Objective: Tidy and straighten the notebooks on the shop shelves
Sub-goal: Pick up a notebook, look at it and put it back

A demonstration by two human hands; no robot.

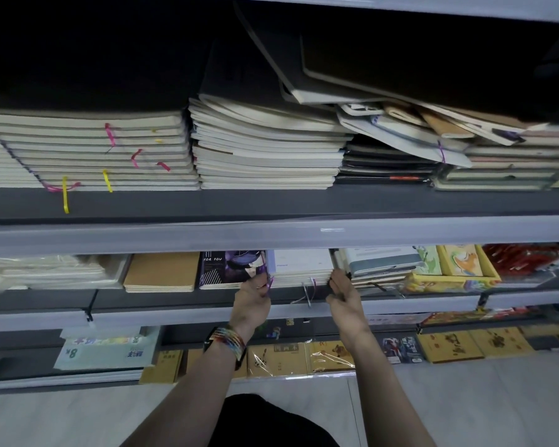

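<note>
Left hand (251, 296) and right hand (343, 293) are both on the middle shelf, fingers curled round the front corners of the white notebook stack (300, 269), one hand per side, gripping it. The stack sits between the purple "FOR YOU" notebook (229, 269) and the grey-blue pile (381, 264), touching or nearly touching both. Risks, as judged: the left fingers lie right against the purple cover, so squaring the stack could drag or crease that neighbour. Loose ribbon markers (307, 293) hang over the shelf rail (175, 312) and may snag or get pinched under the stack if it is pushed back. The top copies could slide off if only the lower ones are held. The slanted heap (400, 130) on the shelf above lies askew on other piles and looks ready to slip if that shelf is jolted. Hard to make out: the fingertips are hidden behind the stack edges, so grip depth is unclear. The stack's rear is lost under the upper shelf. The upper shelf's back is in dark shadow.
</note>
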